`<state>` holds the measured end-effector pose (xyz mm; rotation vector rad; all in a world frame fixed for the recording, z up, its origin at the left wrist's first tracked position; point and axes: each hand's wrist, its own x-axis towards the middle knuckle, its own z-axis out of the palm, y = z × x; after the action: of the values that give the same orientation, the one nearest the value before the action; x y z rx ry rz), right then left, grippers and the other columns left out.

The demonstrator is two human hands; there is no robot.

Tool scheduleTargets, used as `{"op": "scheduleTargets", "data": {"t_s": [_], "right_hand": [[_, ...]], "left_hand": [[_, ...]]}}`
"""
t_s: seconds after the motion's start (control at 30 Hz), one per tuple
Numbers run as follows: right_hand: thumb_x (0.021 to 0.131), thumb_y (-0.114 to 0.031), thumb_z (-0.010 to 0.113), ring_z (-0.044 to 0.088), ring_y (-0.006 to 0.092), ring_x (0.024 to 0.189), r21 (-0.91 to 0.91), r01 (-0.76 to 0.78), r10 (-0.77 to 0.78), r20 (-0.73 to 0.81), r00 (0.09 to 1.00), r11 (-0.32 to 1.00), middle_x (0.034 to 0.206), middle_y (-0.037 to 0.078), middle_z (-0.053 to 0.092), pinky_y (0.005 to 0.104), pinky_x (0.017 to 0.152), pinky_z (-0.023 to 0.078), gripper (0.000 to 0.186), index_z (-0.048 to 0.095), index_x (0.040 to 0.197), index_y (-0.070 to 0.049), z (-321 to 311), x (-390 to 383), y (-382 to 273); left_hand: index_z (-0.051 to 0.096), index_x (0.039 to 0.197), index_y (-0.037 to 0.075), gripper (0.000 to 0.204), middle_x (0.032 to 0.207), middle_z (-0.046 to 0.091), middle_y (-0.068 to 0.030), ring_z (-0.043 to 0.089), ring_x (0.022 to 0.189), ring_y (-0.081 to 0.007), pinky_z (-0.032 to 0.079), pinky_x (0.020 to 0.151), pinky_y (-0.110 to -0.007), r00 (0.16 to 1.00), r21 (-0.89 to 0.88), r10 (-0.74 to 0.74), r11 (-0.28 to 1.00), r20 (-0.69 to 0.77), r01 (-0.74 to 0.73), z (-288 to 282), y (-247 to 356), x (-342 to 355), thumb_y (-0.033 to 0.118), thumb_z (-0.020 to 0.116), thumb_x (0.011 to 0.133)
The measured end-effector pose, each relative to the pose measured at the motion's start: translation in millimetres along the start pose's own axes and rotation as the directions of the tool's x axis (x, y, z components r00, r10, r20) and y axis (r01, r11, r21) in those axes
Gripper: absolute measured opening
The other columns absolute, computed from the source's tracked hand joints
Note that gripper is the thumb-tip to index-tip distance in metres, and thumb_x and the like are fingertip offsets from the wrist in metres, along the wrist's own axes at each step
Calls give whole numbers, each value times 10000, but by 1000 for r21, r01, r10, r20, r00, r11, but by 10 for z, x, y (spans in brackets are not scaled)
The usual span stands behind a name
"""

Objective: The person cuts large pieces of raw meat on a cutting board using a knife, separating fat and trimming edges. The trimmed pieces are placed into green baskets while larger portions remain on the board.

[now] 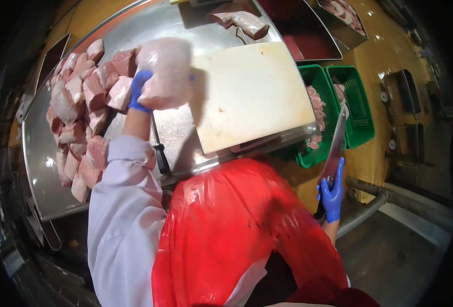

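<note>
We see the blue-gloved left hand (140,91) bearing a large, rounded, pale pink slab of meat (166,74) from its left side; the thumb shows against the near face, but most of the fingers are hidden, so we cannot tell how firmly they pinch. Just left of this grip lies a heap of pink, blocky meat pieces (80,110) on a silver steel table (42,171); just right of it lies a white rectangular cutting board (257,94). Because one hand alone supports so broad and glossy a load, we judge that it could slide or roll off the palm, and a fall toward the body could strike the thin black-handled tool (161,159) just below the wrist. Well to the right, the blue-gloved right hand (331,197) is closed about the dark handle of a long steel-bladed knife (335,146), whose blade reaches away from the body across two green perforated plastic baskets (359,92). Were that wrist to dip while attention rests on the slab, we consider that the blade could catch a basket rim and twist in the glove.
</note>
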<state>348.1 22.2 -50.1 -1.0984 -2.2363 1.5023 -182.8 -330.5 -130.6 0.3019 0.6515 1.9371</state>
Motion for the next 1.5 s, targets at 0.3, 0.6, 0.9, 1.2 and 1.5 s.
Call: {"op": "scheduleTargets", "data": {"t_s": [0.3, 0.6, 0.9, 1.2, 1.5], "right_hand": [[964, 36, 520, 465, 52, 529, 58, 193, -199, 155, 968, 980, 690, 5, 572, 233, 474, 420, 834, 126, 1649, -230, -537, 915, 19], [966, 45, 547, 534, 51, 602, 203, 223, -271, 252, 929, 954, 816, 20, 619, 214, 495, 429, 715, 275, 1606, -120, -548, 1409, 202], [962, -51, 629, 582, 57, 624, 192, 295, -344, 325, 881, 936, 802, 17, 649, 222, 522, 461, 616, 390, 1530, -63, -251, 1638, -135], [978, -57, 616, 631, 133, 613, 390, 153, -312, 386, 868, 908, 807, 82, 622, 279, 494, 525, 555, 327, 1450, -7, 503, 1659, -462], [934, -153, 617, 679, 263, 561, 41, 261, -261, 306, 916, 965, 791, 214, 677, 367, 561, 563, 733, 224, 1524, 31, 2204, 1580, -1378]], "left_hand": [[560, 1320, 17, 407, 1230, 683, -155, 656, 1119, -242, 498, 998, -386, 906, 595, 92, 781, -413, 192, 580, -343, 593, 310, 536, 1038], [486, 1427, -19, 584, 1384, 581, -163, 552, 1262, -240, 428, 1061, -336, 752, 949, 602, 302, -267, 95, 767, -576, 288, 328, 648, 987], [503, 1452, 52, 475, 1389, 596, -136, 565, 1270, -228, 439, 1070, -361, 860, 966, 448, 181, -246, 182, 870, -941, 532, 293, 564, 1048], [488, 1481, 52, 509, 1490, 526, -127, 510, 1352, -263, 382, 1150, -383, 918, 973, 392, 229, -61, -33, 883, -920, 541, 51, 495, 973], [432, 1511, 47, 559, 1570, 420, -166, 409, 1445, -340, 316, 1194, -417, 815, 922, 448, -287, 368, -258, 603, -850, 246, 97, 546, 966]]}}
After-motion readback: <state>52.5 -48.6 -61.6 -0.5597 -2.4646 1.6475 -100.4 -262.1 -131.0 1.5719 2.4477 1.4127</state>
